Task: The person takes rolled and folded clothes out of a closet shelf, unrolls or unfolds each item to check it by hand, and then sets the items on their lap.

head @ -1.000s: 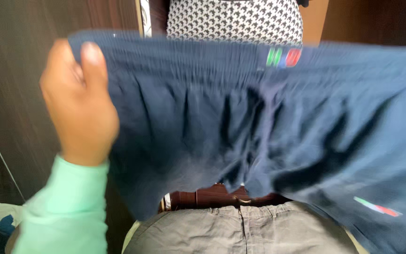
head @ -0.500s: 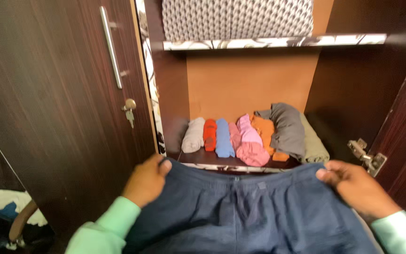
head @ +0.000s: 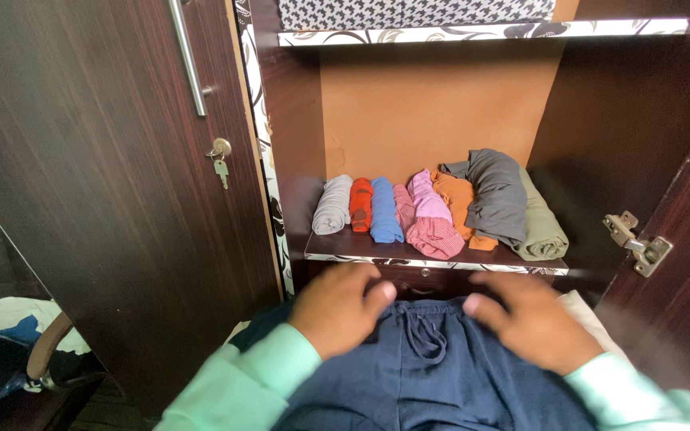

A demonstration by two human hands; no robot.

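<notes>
Head view: our left hand [head: 337, 307] and right hand [head: 533, 319] rest flat, grip released, on navy shorts [head: 433, 367]; rolled clothes [head: 433, 211] on far shelf [head: 433, 262].

Dark wooden wardrobe door [head: 105, 160] with key [head: 221, 169], shelf [head: 433, 262] of rolled clothes [head: 433, 211], metal hinge [head: 639, 243]

A row of rolled clothes [head: 433, 211] fills the wardrobe shelf [head: 433, 262] from side to side, leaving open room only above them up to the upper shelf [head: 481, 32], flanked by the closed door [head: 105, 199] and a hinge [head: 639, 243].
</notes>
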